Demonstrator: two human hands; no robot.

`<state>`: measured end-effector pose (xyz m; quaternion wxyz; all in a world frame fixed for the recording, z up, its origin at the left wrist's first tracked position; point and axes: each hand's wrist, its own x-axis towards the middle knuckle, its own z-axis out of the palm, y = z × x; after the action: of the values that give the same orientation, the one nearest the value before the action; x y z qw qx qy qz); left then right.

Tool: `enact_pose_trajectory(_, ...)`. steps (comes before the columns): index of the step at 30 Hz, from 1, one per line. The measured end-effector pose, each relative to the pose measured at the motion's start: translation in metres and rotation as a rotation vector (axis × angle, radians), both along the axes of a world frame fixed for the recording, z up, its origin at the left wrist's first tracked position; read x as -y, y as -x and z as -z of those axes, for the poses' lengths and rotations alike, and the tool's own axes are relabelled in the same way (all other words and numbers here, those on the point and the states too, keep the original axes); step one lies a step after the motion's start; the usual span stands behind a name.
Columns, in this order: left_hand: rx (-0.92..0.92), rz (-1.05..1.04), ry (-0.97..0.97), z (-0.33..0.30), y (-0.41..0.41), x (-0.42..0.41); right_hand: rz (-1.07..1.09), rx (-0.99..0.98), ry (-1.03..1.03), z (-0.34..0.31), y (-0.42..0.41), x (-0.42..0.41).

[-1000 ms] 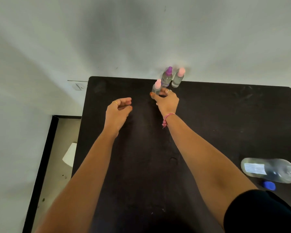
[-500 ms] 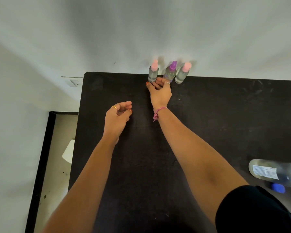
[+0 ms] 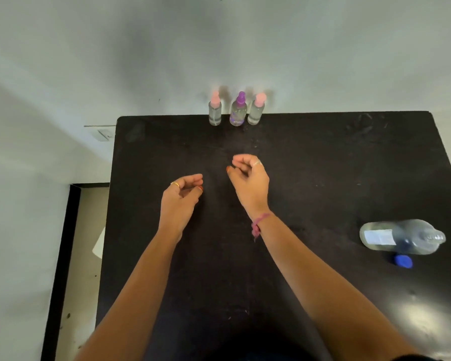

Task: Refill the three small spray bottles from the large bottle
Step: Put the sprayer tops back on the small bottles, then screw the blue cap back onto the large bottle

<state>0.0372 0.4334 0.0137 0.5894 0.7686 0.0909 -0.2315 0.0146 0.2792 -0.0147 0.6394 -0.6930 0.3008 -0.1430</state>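
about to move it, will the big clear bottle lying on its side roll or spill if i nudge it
The large bottle lies on its side on the smooth black table, so it would probably roll sideways. Its blue cap sits apart beside it, so any liquid left could spill from the neck. It looks like thin clear plastic, likely light and squeezable.

Surface: a black table (image 3: 310, 178), dull and faintly scuffed, was set against a pale wall.
Far edge: three small spray bottles were stood upright in a close row, a pink-capped bottle (image 3: 215, 112) at left, a purple-capped bottle (image 3: 238, 112) in the middle, another pink-capped bottle (image 3: 256, 112) at right.
Right side: a large clear bottle (image 3: 401, 237) was laid on its side, uncapped.
Beside it: a blue cap (image 3: 403, 261) was laid just in front of the large bottle.
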Motion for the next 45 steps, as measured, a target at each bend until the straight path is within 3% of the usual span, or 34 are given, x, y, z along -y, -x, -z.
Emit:
enact_pose_trajectory(12,0.058,0.223,-0.006,-0.014,0.106,0.051,0.035,-0.005,0.277,-0.009,0.199,0.062)
enact_pose_trajectory(24,0.084,0.437,0.000,-0.032,0.186,0.151,0.164,-0.160,0.272,-0.013,0.315,0.153)
enact_pose_trajectory(30,0.109,0.555,-0.015,-0.032,0.215,0.197,0.183,-0.200,0.372,-0.010,0.348,0.208)
enact_pose_trajectory(37,0.123,0.578,-0.060,-0.013,0.231,0.250,0.031,-0.434,0.476,0.000,0.349,0.256)
enact_pose_trajectory(45,0.133,0.594,-0.057,0.000,0.233,0.298,-0.278,-0.505,0.629,0.009,0.328,0.268)
